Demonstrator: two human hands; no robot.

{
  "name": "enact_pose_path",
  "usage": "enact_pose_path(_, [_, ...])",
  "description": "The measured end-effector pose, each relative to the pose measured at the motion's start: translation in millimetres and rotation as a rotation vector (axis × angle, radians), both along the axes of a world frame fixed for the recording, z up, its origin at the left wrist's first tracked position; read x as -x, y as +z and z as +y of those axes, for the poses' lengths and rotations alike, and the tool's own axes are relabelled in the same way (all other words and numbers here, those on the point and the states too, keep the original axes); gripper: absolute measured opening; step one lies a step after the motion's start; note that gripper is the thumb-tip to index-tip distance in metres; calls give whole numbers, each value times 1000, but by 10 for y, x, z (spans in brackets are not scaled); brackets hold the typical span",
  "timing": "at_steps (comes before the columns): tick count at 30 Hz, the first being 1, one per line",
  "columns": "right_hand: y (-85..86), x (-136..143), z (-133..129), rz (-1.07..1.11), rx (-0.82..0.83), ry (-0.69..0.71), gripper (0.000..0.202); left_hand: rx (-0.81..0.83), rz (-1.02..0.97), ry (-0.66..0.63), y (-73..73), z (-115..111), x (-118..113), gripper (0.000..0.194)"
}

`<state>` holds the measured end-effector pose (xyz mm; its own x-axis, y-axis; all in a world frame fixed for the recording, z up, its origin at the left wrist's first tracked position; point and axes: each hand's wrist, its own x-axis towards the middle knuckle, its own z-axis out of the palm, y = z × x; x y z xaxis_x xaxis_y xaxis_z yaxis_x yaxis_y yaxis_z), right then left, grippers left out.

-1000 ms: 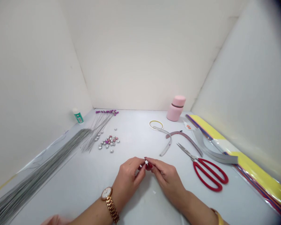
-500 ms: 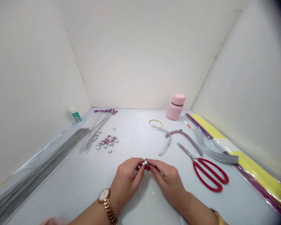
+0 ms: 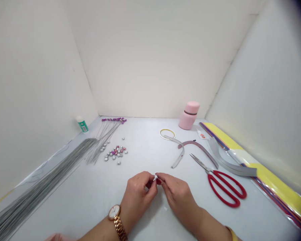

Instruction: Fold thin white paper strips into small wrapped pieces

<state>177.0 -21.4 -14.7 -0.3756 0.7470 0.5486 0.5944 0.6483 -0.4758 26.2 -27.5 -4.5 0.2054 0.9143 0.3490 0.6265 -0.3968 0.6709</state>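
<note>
the left hand (image 3: 139, 190) and the right hand (image 3: 179, 190) meet low in the middle, over the white bench (image 3: 145, 147). both hands are pinched in small, and they hold one tiny white star (image 3: 156, 177) between their fingertips. the fingers hide some of the star, so it is hard to see all of it. some nails are dark red. a gold watch (image 3: 114, 212) with a white face is on the left wrist, and a yellow band (image 3: 232, 233) is on the right wrist. past the left hand, on the left side, there is a little pile of stars (image 3: 117, 151), silver, pink and purple. near the pile are thin gray wires with purple tips (image 3: 115, 119), and a big long bunch of gray wires (image 3: 52, 177) runs down to the corner. a green and white bottle (image 3: 83, 125) leans by the left wall. on the right side, big scissors with red handles (image 3: 210, 171) lie flat, with the points facing away and to the left. behind them are a clear strip (image 3: 181, 155), a pinkish strip (image 3: 202, 147), a thin roll of tape (image 3: 161, 135) and a pink flask (image 3: 188, 117) standing up. gray strips (image 3: 243, 170) lie on top of long yellow packs (image 3: 273, 180) by the right wall.
</note>
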Motion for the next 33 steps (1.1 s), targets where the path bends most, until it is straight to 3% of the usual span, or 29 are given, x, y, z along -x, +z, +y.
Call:
enact_pose_path(6, [-14,87,3,25,87,-52,22,59,-25,54,-28,31,-27,14])
enact_pose_path(13, [10,-4,4,151,318,-24,28,91,-115,-39,23,33,23,13])
enact_pose_path(17, [29,-53,31,102,291,35,27,82,-83,-72,4,36,39,13])
enact_pose_path(25, [34,-51,36,144,221,-60,20,93,-142,-84,9,43,49,14])
enact_pose_path(33, [31,-47,19,108,214,-22,18,39,-64,-68,-11,46,32,13])
